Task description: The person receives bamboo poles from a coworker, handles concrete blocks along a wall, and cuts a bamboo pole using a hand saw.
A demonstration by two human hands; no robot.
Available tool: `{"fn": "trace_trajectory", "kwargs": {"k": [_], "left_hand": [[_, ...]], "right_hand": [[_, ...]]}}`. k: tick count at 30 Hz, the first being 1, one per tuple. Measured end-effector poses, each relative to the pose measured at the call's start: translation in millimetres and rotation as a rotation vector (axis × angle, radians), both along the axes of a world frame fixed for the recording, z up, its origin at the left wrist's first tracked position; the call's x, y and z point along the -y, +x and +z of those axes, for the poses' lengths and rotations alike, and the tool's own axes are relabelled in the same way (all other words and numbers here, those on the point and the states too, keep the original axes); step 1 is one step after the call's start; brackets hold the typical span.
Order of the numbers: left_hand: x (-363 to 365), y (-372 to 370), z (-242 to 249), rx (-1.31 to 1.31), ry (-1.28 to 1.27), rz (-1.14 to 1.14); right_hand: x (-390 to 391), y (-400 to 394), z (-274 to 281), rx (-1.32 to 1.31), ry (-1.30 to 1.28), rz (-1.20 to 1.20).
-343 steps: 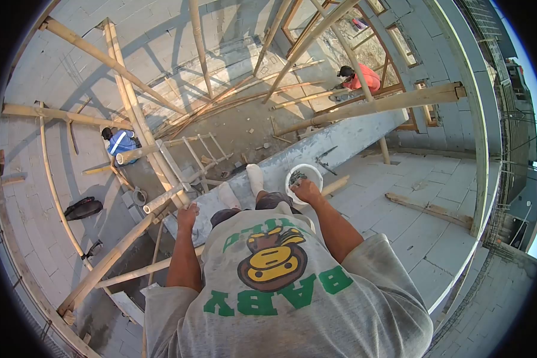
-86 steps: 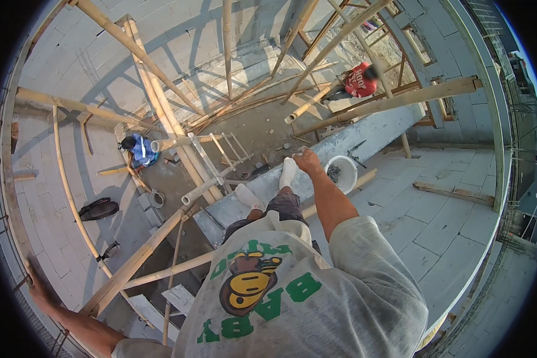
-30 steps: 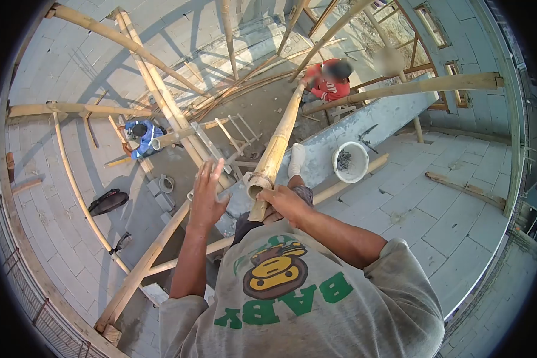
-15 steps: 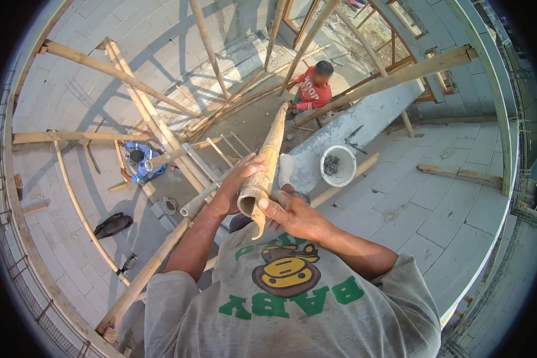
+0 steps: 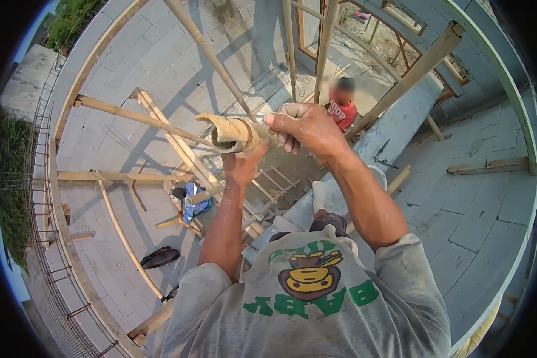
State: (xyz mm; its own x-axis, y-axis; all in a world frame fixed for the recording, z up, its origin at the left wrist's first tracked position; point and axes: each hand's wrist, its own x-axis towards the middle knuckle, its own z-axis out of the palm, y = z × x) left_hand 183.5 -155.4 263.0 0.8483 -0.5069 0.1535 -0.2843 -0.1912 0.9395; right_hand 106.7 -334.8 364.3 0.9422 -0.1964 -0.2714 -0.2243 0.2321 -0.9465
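A bamboo pole [image 5: 240, 135] is raised in front of me, its hollow, split end turned toward me and a node ring near that end. My left hand [image 5: 244, 164] is closed round it from below. Close to the pole's right side is my right hand [image 5: 304, 128], fingers curled and thumb pointing left. Whether those fingers grip the pole or a small thing cannot be made out. The pole's far part is hidden behind my right hand. Partly behind my right forearm is a white bucket [image 5: 378, 174].
Bamboo braces [image 5: 212, 59] and timber beams [image 5: 125, 176] cross the space below. A person in red [image 5: 342, 113] stands ahead; another in blue [image 5: 197, 198] works lower left. A grey slab [image 5: 394, 131] runs to the right. Rebar [image 5: 59, 280] lines the left wall.
The pole's near end has moved up and left and now points left. My right hand has left the open end and risen beside the pole. The view has shifted leftward.
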Motion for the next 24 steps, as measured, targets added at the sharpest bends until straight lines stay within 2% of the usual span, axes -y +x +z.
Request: {"fn": "trace_trajectory", "kwargs": {"k": [1, 4, 5, 8, 9, 12, 13, 17, 24], "left_hand": [[5, 3, -3, -0.086, -0.048, 0.031], [18, -7, -7, -0.109, -0.122, 0.087], [21, -15, -6, -0.225, -0.248, 0.089], [16, -8, -13, -0.272, -0.471, -0.08], [18, -11, 12, -0.278, -0.449, -0.142], [9, -8, 18, -0.269, -0.33, -0.054], [7, 0, 8, -0.154, -0.394, -0.149], [-8, -11, -5, -0.141, -0.266, 0.035], [-13, -14, 2, -0.288, -0.028, 0.103]], "right_hand": [[7, 17, 7, -0.004, -0.001, 0.077], [19, 52, 16, -0.032, -0.032, 0.268], [21, 60, 15, -0.047, -0.06, 0.312], [17, 71, 3, -0.066, -0.095, 0.432], [14, 73, 1, -0.061, -0.078, 0.471], [5, 86, -3, -0.002, -0.011, 0.509], [2, 89, 1, -0.003, -0.005, 0.504], [-14, 98, 0, 0.001, 0.022, 0.556], [-11, 99, -1, -0.003, 0.073, 0.616]]}}
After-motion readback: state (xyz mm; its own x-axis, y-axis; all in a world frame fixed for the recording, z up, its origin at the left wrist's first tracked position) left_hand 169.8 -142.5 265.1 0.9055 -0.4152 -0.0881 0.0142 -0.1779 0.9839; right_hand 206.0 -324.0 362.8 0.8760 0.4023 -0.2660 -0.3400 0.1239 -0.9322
